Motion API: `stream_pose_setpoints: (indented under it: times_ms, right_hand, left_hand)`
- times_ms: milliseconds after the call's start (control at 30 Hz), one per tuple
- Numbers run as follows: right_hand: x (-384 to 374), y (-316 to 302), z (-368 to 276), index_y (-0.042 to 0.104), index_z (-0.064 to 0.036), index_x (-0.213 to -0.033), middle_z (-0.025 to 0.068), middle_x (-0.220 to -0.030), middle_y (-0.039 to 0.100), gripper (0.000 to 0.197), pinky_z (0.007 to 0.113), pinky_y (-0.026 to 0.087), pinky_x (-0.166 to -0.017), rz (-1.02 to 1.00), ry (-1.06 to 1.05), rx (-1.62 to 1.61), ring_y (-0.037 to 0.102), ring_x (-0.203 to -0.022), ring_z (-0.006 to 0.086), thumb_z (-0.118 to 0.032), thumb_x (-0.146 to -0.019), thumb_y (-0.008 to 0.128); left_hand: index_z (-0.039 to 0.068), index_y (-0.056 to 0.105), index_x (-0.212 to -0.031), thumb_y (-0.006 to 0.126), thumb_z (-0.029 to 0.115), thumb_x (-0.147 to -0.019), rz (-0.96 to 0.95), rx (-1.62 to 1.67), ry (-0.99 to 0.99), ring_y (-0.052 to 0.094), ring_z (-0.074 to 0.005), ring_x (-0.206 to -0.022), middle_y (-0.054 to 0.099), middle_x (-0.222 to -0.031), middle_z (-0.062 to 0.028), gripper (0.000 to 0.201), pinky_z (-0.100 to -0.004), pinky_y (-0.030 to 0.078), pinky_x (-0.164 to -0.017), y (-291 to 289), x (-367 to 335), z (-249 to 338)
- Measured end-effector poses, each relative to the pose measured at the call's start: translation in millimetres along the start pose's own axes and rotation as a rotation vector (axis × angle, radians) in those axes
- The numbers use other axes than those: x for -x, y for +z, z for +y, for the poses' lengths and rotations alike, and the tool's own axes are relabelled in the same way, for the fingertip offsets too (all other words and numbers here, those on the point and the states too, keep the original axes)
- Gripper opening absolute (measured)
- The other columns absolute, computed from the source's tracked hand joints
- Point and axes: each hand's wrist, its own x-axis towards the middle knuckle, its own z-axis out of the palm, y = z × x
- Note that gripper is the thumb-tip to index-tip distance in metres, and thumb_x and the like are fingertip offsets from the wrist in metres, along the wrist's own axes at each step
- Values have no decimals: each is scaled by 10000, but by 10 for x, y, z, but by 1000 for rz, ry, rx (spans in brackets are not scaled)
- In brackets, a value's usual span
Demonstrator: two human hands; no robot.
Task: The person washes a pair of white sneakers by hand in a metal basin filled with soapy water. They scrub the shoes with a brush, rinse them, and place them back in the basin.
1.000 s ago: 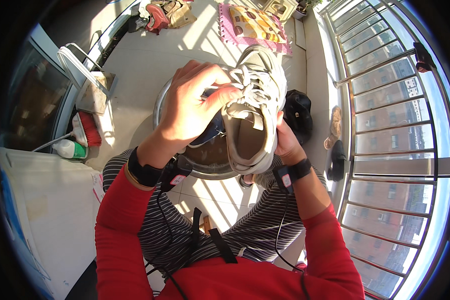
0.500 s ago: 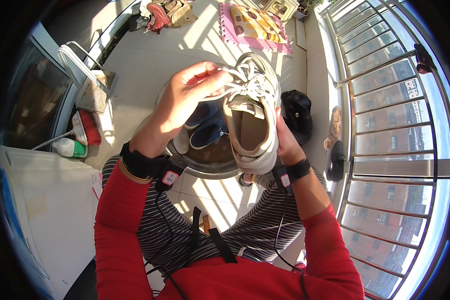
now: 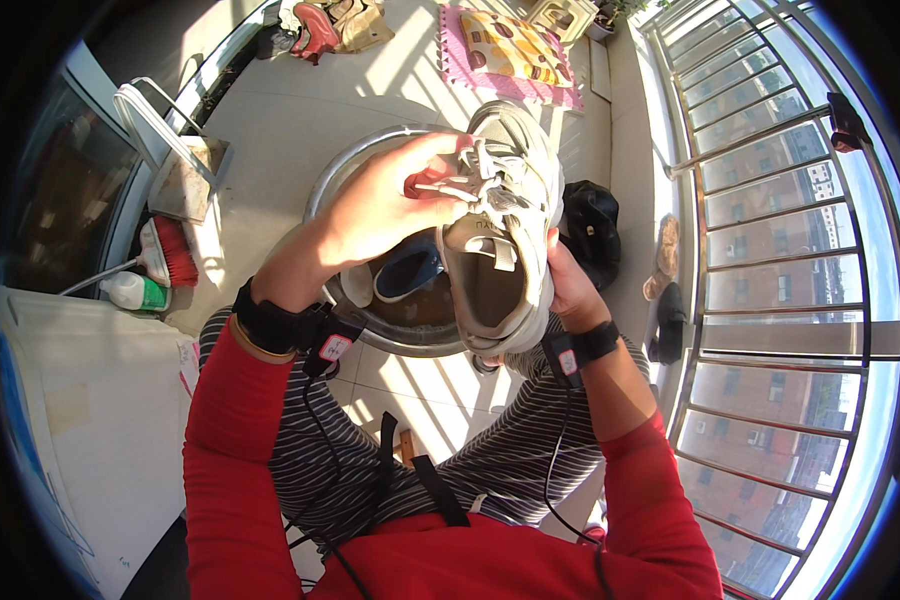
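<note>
The left hand [image 3: 375,205] has its fingers [image 3: 435,148] pinched narrowly on the laces [image 3: 488,172], while the right hand [image 3: 575,285] grips the shoe [image 3: 507,250] along its right side near the heel, thumb showing and the other fingers hidden behind. The shoe hangs toe-away over the right part of the basin [image 3: 420,349]. A hard leftward tug on the laces could twist it out of that one-sided hold, dropping it onto the rim or the blue shoe [image 3: 407,272] inside; pulling the wrong strand could tighten a tangle, though glare and overlap make it hard to tell whether the laces are knotted. As for writing, dark lettering crosses the tongue [image 3: 485,223], and each wrist strap carries a pink-edged white tag [image 3: 336,347] whose marks are too small to read. Farther left lies a green-and-white bottle [image 3: 135,291].
</note>
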Motion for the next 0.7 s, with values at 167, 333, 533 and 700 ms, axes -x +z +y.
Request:
stream_pose_setpoints:
  times_ms: [167,333,533,700]
  right_hand:
    - [5,16,14,380,1,-1476,122,-1413,540,686,361,470,-1046,38,-27,-2,565,-1237,196,-489,-1015,516]
    - [-8,80,-47,421,25,-1444,128,-1376,566,715,353,478,-1023,65,-71,79,584,-1207,197,-520,-995,540]
    - [-56,61,-125,411,7,-1456,116,-1382,572,619,346,496,-1027,66,-94,62,598,-1208,192,-434,-1033,506]
    - [-7,49,-153,395,11,-1464,116,-1391,562,634,342,492,-1026,41,-115,79,596,-1212,197,-440,-1032,504]
  left_hand:
    - [71,547,-1369,655,-19,-915,90,-311,29,614,-76,-915,654,-957,-30,475,-247,504,-858,-115,25,113]
    - [105,622,-1296,678,-30,-863,373,-784,366,618,-135,-830,650,-880,-41,457,-291,502,-779,-130,1,193]
    - [128,693,-1119,710,74,-848,504,-1108,529,635,-250,-800,670,-872,-43,277,-383,507,-739,-161,-43,174]
    - [81,713,-1048,704,82,-865,266,-825,437,658,-273,-814,695,-917,-65,183,-374,526,-743,-85,-27,52]
